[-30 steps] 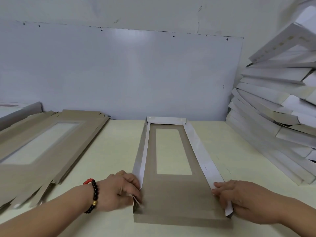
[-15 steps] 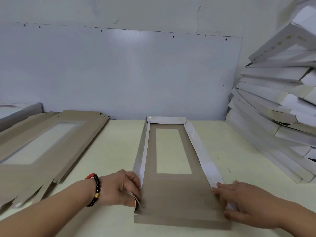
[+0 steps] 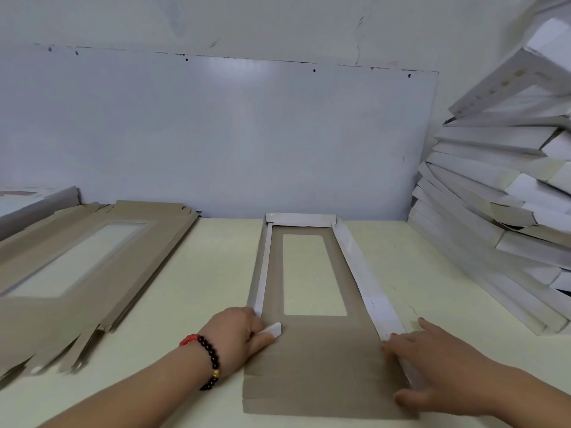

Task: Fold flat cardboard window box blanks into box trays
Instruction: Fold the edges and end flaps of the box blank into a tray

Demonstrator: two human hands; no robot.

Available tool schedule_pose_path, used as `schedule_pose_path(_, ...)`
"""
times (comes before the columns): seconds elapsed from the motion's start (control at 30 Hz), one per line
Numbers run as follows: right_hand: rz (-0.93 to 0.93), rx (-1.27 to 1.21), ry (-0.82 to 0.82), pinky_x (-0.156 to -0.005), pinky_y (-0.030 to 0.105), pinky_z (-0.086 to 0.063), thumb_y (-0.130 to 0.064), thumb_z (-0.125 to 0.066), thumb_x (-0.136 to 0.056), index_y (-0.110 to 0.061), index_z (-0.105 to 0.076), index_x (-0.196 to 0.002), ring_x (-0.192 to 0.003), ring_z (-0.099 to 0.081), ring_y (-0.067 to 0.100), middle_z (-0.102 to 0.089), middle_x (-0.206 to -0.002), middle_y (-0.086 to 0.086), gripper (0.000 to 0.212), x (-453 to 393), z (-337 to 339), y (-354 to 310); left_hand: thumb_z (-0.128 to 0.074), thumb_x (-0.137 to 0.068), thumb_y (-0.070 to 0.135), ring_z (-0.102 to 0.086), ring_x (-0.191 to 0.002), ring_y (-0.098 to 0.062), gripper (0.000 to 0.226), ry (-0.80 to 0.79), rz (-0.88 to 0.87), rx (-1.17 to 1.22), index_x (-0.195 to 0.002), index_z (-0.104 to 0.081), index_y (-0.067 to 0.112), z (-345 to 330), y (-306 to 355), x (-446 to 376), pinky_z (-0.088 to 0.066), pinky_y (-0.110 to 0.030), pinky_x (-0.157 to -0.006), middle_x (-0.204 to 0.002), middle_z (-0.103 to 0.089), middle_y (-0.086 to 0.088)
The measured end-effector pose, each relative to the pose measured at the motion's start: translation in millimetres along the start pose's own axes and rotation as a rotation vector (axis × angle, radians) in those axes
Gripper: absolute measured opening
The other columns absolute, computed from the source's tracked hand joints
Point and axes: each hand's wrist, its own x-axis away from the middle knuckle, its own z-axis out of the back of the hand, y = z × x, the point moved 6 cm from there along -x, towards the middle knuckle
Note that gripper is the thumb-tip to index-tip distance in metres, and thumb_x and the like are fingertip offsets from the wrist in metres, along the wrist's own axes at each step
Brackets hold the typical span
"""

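Note:
A brown window box blank (image 3: 324,359) lies lengthwise on the pale table, its clear window toward the far end. Its far end flap and both long side walls are folded up, showing their white faces. My left hand (image 3: 238,338) grips the near end of the left side wall and pinches a small white corner tab over the brown panel. My right hand (image 3: 432,366) lies spread over the near end of the right side wall (image 3: 367,282), fingers pressing it at the blank's edge. The near end flap lies flat.
A stack of flat brown blanks (image 3: 77,267) lies on the table at the left. A tall leaning pile of folded white trays (image 3: 500,211) fills the right side. A grey-white wall panel (image 3: 216,134) stands right behind the table.
My left hand has turned the small white corner tab inward onto the brown panel. My right hand has slid nearer along the right wall and spread flatter over its end.

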Motion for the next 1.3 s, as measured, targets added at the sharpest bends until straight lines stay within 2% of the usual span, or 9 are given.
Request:
schedule_pose_path(0.13, 0.051, 0.056, 0.001, -0.107, 0.025, -0.023, -0.053, -0.038, -0.08, -0.034, -0.047, -0.106, -0.096, -0.053, 0.007, -0.05, -0.098, -0.018, 0.033, -3, -1, -9, -0.027, -0.099, 0.055, -0.053, -0.097, -0.022, 0.038, 0.126, -0.002, -0.259, -0.105, -0.054, 0.028, -18, 16, -2, -0.037, -0.031, -0.081, -0.108, -0.054, 0.004)
schedule_pose_path(0.27, 0.049, -0.121, -0.113, -0.099, 0.012, -0.027, -0.058, -0.049, -0.071, -0.048, -0.037, -0.125, -0.115, -0.039, -0.015, -0.039, -0.121, -0.04, 0.056, 7, -1, 10, -0.034, -0.093, 0.062, -0.054, -0.103, -0.023, 0.046, 0.095, 0.014, -0.312, -0.117, -0.052, 0.027, -24, 14, -3, -0.038, -0.032, -0.086, -0.117, -0.052, 0.004)
schedule_pose_path(0.37, 0.072, -0.227, -0.17, -0.107, 0.011, -0.025, -0.053, -0.052, -0.068, -0.054, -0.035, -0.127, -0.127, -0.014, -0.029, -0.018, -0.133, -0.052, 0.062, 14, -2, 17, -0.036, -0.091, 0.065, -0.054, -0.103, -0.024, 0.05, 0.087, 0.002, -0.316, -0.117, -0.053, 0.026, -24, 14, -4, -0.037, -0.031, -0.085, -0.117, -0.053, 0.004)
schedule_pose_path(0.57, 0.1, -0.275, -0.093, -0.104, 0.013, -0.035, -0.032, -0.042, -0.083, -0.046, -0.053, -0.102, -0.127, -0.031, -0.022, -0.045, -0.13, -0.04, 0.025, 7, 0, 18, -0.045, -0.087, 0.065, -0.056, -0.099, -0.027, 0.054, 0.142, -0.009, -0.295, -0.112, -0.057, 0.02, -17, 21, -2, -0.037, -0.03, -0.082, -0.112, -0.056, -0.001)
schedule_pose_path(0.67, 0.07, -0.224, -0.078, -0.091, 0.017, -0.044, -0.027, -0.038, -0.086, -0.035, -0.056, -0.11, -0.097, -0.055, -0.013, -0.062, -0.108, -0.029, 0.031, 1, 1, 22, -0.054, -0.081, 0.066, -0.061, -0.091, -0.03, 0.056, 0.187, -0.039, -0.257, -0.105, -0.063, 0.016, -10, 26, 1, -0.043, -0.031, -0.079, -0.103, -0.061, -0.004)
schedule_pose_path(0.8, 0.022, -0.218, 0.017, -0.085, 0.017, -0.045, -0.032, -0.045, -0.093, -0.038, -0.055, -0.112, -0.091, -0.058, -0.007, -0.064, -0.101, -0.026, 0.022, -7, -3, 31, -0.073, -0.062, 0.069, -0.062, -0.059, -0.019, 0.05, 0.198, -0.127, -0.359, -0.076, -0.065, 0.022, -5, 35, 1, -0.043, -0.02, -0.055, -0.073, -0.06, 0.004)
schedule_pose_path(0.97, -0.076, -0.431, 0.058, -0.078, 0.021, -0.05, -0.01, -0.052, -0.082, -0.041, -0.062, -0.094, -0.09, -0.064, 0.002, -0.068, -0.099, -0.026, 0.035, -9, 2, 43, -0.043, -0.085, 0.068, -0.056, -0.098, -0.027, 0.056, 0.149, 0.001, -0.314, -0.112, -0.055, 0.02, -14, 23, -1, -0.037, -0.031, -0.082, -0.11, -0.054, 0.0)
schedule_pose_path(1.17, -0.061, -0.517, 0.072, -0.085, 0.015, -0.047, -0.01, -0.067, -0.087, -0.038, -0.073, -0.081, -0.104, -0.059, -0.008, -0.063, -0.112, -0.028, 0.029, -11, 2, 47, -0.052, -0.085, 0.038, -0.054, -0.05, -0.019, 0.026, 0.235, -0.229, -0.297, -0.074, -0.059, 0.015, -1, 34, 10, -0.04, -0.018, -0.048, -0.068, -0.056, 0.002)
schedule_pose_path(1.3, 0.002, -0.362, 0.022, -0.08, 0.026, -0.044, -0.022, -0.058, -0.095, -0.011, -0.063, -0.084, -0.087, -0.058, 0.01, -0.062, -0.088, -0.007, 0.017, -21, 6, 38, -0.052, -0.094, 0.028, -0.057, -0.07, -0.027, 0.019, 0.182, -0.237, -0.258, -0.091, -0.055, 0.01, -3, 28, 7, -0.042, -0.026, -0.062, -0.088, -0.058, -0.005)
